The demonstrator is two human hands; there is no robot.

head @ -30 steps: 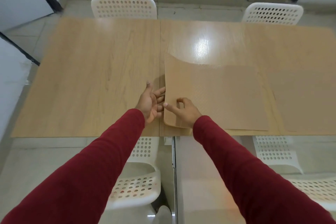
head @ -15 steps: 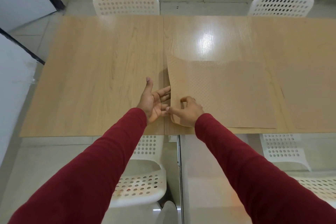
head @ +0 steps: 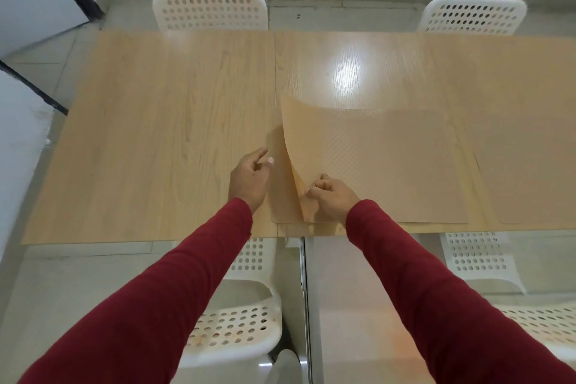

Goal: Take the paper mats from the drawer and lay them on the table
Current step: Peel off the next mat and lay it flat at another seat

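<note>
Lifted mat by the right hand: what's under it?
Under the lifted mat, whose left edge the right hand peels up, another mat lies flat on the table. Only its left strip shows; anything further beneath is covered.

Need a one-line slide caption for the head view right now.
Right hand peels the top paper mat off the one beneath; left hand hovers beside.

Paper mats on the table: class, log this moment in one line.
right hand: lifting top mat corner | left hand: open beside stack | table: another mat lies flat
</note>
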